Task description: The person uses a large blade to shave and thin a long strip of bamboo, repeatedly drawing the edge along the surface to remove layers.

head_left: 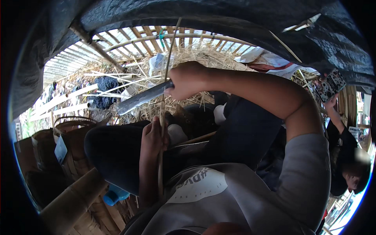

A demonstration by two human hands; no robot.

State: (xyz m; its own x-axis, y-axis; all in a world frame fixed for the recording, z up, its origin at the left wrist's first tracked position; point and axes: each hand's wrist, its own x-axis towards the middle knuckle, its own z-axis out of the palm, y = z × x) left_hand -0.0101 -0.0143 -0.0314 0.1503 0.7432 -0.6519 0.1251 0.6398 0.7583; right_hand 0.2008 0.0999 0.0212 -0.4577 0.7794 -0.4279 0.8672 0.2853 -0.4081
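A long, thin bamboo strip (161, 152) stands nearly upright before my chest, its upper end rising past both hands. My left hand (152, 136) is closed around its lower part, above my lap. Higher up, my right hand (190, 80) grips a large knife by its dark handle. The broad grey knife blade (141, 100) points left and slightly down. It crosses close to the strip at my right fist; whether the edge touches the strip, I cannot tell. My fingertips on the handle are partly hidden.
Straw (211, 58) and pale bamboo pieces (64, 100) litter the ground ahead, below a slatted bamboo fence (141, 41). A dark tarp (219, 19) hangs overhead. At lower left are a thick bamboo pole (74, 199) and a blue bottle (115, 195). Another person (346, 156) at right holds up a patterned phone (330, 85).
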